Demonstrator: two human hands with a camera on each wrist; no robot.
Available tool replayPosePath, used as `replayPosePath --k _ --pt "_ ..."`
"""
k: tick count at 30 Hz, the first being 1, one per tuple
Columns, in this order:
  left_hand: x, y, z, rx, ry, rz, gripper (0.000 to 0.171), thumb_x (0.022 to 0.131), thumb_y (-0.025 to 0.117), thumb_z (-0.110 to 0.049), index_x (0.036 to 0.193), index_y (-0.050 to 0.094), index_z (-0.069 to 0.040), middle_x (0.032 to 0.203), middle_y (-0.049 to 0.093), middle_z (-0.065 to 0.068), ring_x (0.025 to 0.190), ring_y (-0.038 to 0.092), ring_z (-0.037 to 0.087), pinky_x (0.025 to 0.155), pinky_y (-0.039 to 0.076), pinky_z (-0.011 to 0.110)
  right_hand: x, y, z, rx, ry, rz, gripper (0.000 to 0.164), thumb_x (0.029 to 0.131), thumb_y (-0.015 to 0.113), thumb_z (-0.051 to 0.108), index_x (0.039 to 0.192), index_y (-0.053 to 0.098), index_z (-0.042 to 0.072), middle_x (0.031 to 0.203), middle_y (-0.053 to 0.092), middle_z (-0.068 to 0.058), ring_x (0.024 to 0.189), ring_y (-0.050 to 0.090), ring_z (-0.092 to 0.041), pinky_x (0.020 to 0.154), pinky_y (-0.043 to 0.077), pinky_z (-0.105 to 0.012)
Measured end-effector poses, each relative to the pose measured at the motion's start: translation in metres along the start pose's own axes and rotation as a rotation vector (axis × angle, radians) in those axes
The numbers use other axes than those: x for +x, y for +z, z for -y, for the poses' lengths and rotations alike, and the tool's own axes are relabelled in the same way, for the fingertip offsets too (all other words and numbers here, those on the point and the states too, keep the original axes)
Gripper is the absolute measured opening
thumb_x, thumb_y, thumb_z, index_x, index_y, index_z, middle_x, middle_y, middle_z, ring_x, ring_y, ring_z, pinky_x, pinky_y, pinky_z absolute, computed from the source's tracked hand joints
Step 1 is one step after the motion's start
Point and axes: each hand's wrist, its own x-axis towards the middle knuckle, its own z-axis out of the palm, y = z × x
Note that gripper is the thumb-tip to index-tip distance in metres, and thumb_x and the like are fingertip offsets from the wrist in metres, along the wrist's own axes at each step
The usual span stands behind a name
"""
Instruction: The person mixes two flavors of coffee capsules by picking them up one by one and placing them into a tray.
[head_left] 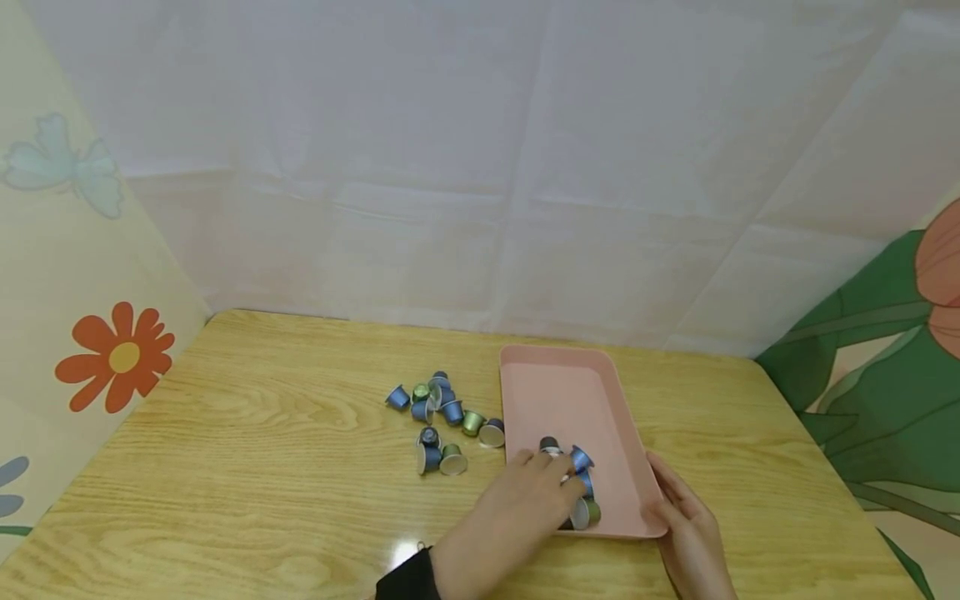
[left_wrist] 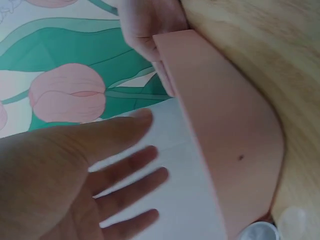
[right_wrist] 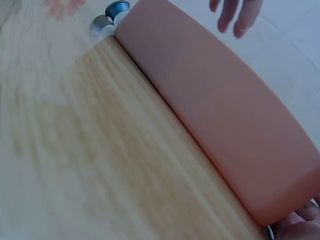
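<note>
Head view showed blue, green and dark pods (head_left: 581,458) gathered toward the near end of the pink tray (head_left: 555,387), beneath the left hand (head_left: 536,487), whose fingers were released, extended and slightly apart, while the right hand (head_left: 690,525) grasped the tray at its near right corner. Loose pods (head_left: 452,412) of similar colors lay left of the tray in a larger cluster and a smaller, nearer one, on the wood-grain table (head_left: 285,467). Behind hung a white sheet (head_left: 420,167), flanked by a printed orange-red flower (head_left: 123,357) at left and green leaves (head_left: 892,383) at right.
</note>
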Motion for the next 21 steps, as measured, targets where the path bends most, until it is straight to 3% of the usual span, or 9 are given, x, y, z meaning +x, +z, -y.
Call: replayPosePath --k 4,8,15,19,21 --pt "-0.002 -0.010 0.003 -0.005 -0.087 0.134 0.021 0.092 0.070 -0.019 0.112 0.070 -0.021 0.106 0.062 -0.007 0.094 0.056 0.008 0.081 0.047 0.024 0.001 0.001 0.002 -0.049 0.073 -0.039 0.062 0.096 0.048 -0.009 0.154 0.035 0.012 0.118 0.057 0.031 0.111 0.048 0.016 0.091 0.043 -0.010" --pt "-0.006 -0.020 0.012 -0.018 -0.178 0.201 0.023 0.089 0.073 -0.014 0.111 0.069 -0.019 0.099 0.060 -0.005 0.089 0.056 0.009 0.081 0.049 0.025 0.001 0.000 0.002 -0.059 0.086 -0.043 0.063 0.097 0.049 -0.007 0.155 0.032 0.011 0.118 0.056 0.031 0.111 0.047 0.016 0.092 0.043 -0.009" --pt "-0.012 -0.023 0.037 -0.064 -0.324 0.227 0.026 0.086 0.074 -0.008 0.110 0.069 -0.014 0.101 0.063 0.001 0.093 0.062 0.015 0.081 0.053 0.030 0.001 -0.001 0.002 -0.033 0.061 -0.033 0.060 0.097 0.049 -0.008 0.151 0.042 0.016 0.120 0.057 0.029 0.111 0.048 0.015 0.091 0.043 -0.009" --pt "-0.017 -0.012 0.051 -0.122 -0.397 0.238 0.026 0.089 0.070 -0.004 0.114 0.070 -0.014 0.104 0.067 0.004 0.095 0.065 0.019 0.083 0.054 0.036 0.001 0.000 0.003 -0.057 0.090 -0.045 0.062 0.097 0.048 -0.008 0.154 0.034 0.011 0.119 0.056 0.031 0.111 0.047 0.017 0.092 0.042 -0.009" --pt "-0.019 -0.008 0.056 -0.108 -0.428 0.260 0.024 0.090 0.069 -0.003 0.112 0.071 -0.012 0.101 0.067 0.005 0.092 0.065 0.020 0.082 0.054 0.037 0.002 0.001 0.003 -0.072 0.107 -0.053 0.064 0.097 0.048 -0.007 0.155 0.030 0.009 0.118 0.056 0.032 0.111 0.047 0.018 0.092 0.042 -0.009"
